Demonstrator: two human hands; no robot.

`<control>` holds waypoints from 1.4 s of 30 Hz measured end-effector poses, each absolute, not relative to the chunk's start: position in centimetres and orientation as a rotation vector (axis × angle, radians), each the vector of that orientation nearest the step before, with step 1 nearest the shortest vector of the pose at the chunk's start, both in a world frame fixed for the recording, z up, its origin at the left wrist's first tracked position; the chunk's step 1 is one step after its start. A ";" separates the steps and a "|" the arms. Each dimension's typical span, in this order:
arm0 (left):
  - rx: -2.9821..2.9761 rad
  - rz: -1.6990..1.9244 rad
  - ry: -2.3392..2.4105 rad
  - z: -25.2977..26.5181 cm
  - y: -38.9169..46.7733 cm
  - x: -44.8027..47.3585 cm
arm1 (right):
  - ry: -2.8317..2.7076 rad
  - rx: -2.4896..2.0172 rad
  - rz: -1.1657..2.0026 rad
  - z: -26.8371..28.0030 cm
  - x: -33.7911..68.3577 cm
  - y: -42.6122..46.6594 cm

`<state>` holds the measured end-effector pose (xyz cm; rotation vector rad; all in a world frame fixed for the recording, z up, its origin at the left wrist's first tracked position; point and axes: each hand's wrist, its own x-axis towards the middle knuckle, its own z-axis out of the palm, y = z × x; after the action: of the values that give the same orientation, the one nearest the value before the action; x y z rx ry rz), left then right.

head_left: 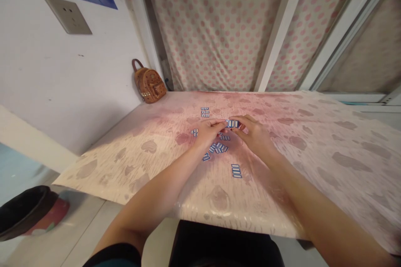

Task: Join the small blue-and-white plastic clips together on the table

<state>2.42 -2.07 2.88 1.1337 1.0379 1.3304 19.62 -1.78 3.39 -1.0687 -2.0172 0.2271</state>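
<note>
Between my two hands, above the table, is a small blue-and-white piece (pixel 232 123) with blue-edged white rectangles; its exact kind is too small to make out. My left hand (pixel 210 130) pinches its left end. The fingers of my right hand (pixel 250 130) are closed on its right end. Below the hands lies a loose pile of similar blue-and-white pieces (pixel 218 147), partly overlapping. One similar piece (pixel 236 171) lies apart, nearer the front edge. Beyond my left hand sits a neat block of these pieces (pixel 204 112). Another piece (pixel 194 132) shows beside my left wrist.
A patterned cloth (pixel 150 171) covers the table. A small brown backpack (pixel 149 84) leans on the wall at the back left corner. Behind the table hangs a dotted curtain (pixel 213 29). A dark-rimmed bin (pixel 34 212) stands on the floor at left.
</note>
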 end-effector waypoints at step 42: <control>1.130 1.386 1.093 2.1 -1.4 2.3 | -1.868 -1.064 0.550 2.5 19.2 -1.4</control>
<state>2.32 -1.36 2.11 1.1297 1.0928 1.3863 19.23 -1.39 2.47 -1.0635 -1.8679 0.5496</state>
